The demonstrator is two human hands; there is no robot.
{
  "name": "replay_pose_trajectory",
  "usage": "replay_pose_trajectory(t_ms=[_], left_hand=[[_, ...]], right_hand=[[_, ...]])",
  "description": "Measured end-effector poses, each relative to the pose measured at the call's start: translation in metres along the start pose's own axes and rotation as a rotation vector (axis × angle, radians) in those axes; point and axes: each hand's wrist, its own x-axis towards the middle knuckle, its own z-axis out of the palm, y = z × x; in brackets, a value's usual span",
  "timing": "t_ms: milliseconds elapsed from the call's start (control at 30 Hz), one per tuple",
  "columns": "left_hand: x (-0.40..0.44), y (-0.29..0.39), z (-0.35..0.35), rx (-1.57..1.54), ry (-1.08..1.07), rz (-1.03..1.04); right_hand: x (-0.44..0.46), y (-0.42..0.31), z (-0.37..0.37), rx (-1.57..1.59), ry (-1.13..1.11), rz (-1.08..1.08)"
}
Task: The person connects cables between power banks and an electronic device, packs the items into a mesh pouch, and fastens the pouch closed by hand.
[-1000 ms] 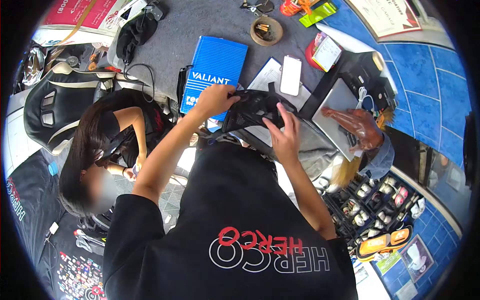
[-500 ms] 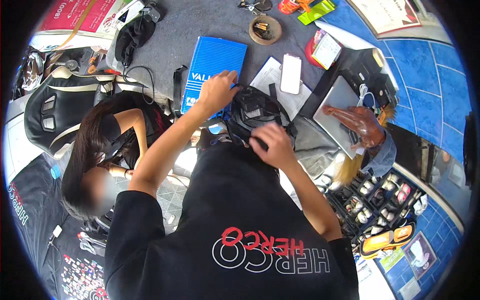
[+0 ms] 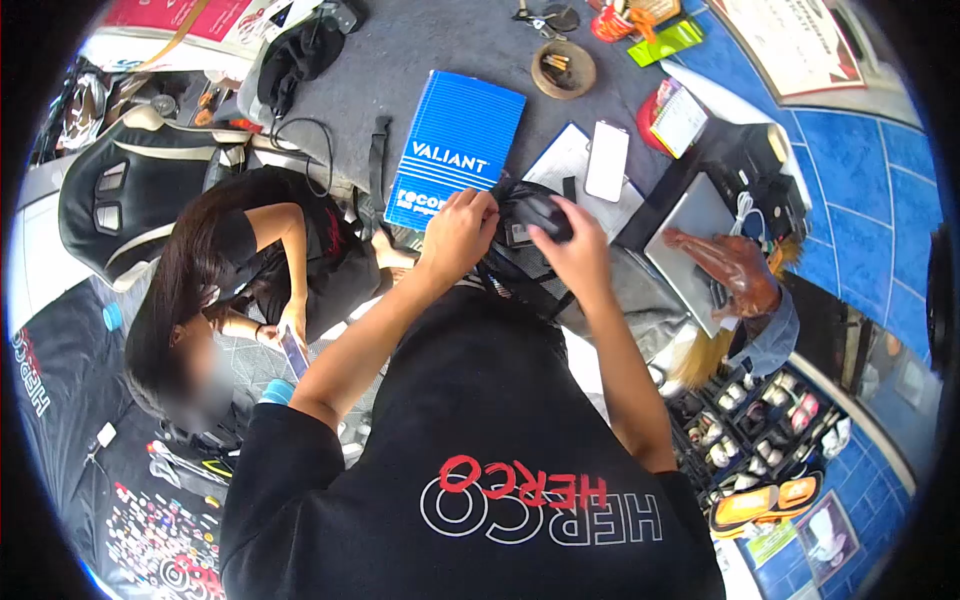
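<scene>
Black fabric bag (image 3: 535,208) wants even tension: left hand (image 3: 460,232) pinching its left edge, right hand (image 3: 578,250) gripping its right side, near the VALIANT record book (image 3: 458,120).

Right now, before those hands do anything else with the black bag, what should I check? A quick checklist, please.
1. Left hand on the black bag: ok, at its edge.
2. Right hand at the bag: ok, though how firmly it holds is unclear.
3. Bag empty: cannot tell, its inside is hidden.
4. White phone apart from both hands: ok, it lies over the papers.
5. Blue book apart from the left hand: cannot tell, they overlap in view.
6. Brown bowl away from both hands: ok.
</scene>
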Motion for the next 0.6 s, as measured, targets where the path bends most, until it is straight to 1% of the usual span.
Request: replay_pose_trajectory(t_ms=[33, 67, 100, 167, 200, 233, 267, 300, 333, 367, 400, 433, 467, 500, 533, 567, 600], left_hand=[[0.002, 0.002, -0.003, -0.054, 0.028, 0.019], [0.004, 0.005, -0.006, -0.080, -0.010, 0.007], [0.007, 0.012, -0.010, -0.086, -0.004, 0.009], [0.013, 0.027, -0.015, -0.268, -0.118, -0.054], [0.014, 0.028, -0.010, -0.355, -0.131, 0.007], [0.015, 0.031, -0.002, -0.354, -0.128, 0.013], [0.015, 0.035, 0.006, -0.471, -0.150, 0.001], [0.016, 0.039, 0.008, -0.588, -0.174, -0.011], [0.019, 0.037, 0.007, -0.703, -0.342, -0.032], [0.021, 0.034, 0.006, -0.701, -0.345, -0.028], [0.024, 0.033, 0.001, -0.758, -0.527, -0.060], [0.026, 0.031, -0.003, -0.812, -0.712, -0.094], [0.024, 0.022, -0.003, -0.797, -0.731, -0.003], [0.023, 0.017, -0.002, -0.797, -0.742, -0.001], [0.022, 0.014, -0.001, -0.828, -0.829, -0.178], [0.018, 0.015, 0.003, -0.852, -0.842, -0.428], [0.017, 0.025, 0.000, -0.880, -0.816, -0.687]], right_hand=[[-0.007, -0.001, -0.014, 0.162, -0.028, 0.102], [-0.012, 0.007, -0.021, 0.442, -0.057, 0.167], [-0.017, 0.025, -0.026, 0.531, -0.043, 0.228], [-0.020, 0.030, -0.043, 0.707, -0.060, 0.326], [-0.023, 0.029, -0.048, 0.704, -0.057, 0.323], [-0.025, 0.027, -0.052, 0.777, -0.077, 0.387], [-0.027, 0.026, -0.056, 0.852, -0.099, 0.451], [-0.030, 0.029, -0.057, 0.854, -0.096, 0.448], [-0.034, 0.036, -0.056, 0.856, -0.158, 0.421], [-0.035, 0.042, -0.056, 0.858, -0.219, 0.395], [-0.035, 0.039, -0.060, 0.842, -0.272, 0.342], [-0.036, 0.037, -0.063, 0.844, -0.263, 0.346], [-0.037, 0.035, -0.066, 0.745, -0.381, 0.224], [-0.038, 0.031, -0.067, 0.643, -0.496, 0.104], [-0.041, 0.034, -0.061, 0.660, -0.533, 0.171], [-0.045, 0.031, -0.057, 0.665, -0.524, 0.176], [-0.046, 0.018, -0.053, 0.338, -0.552, 0.016]])
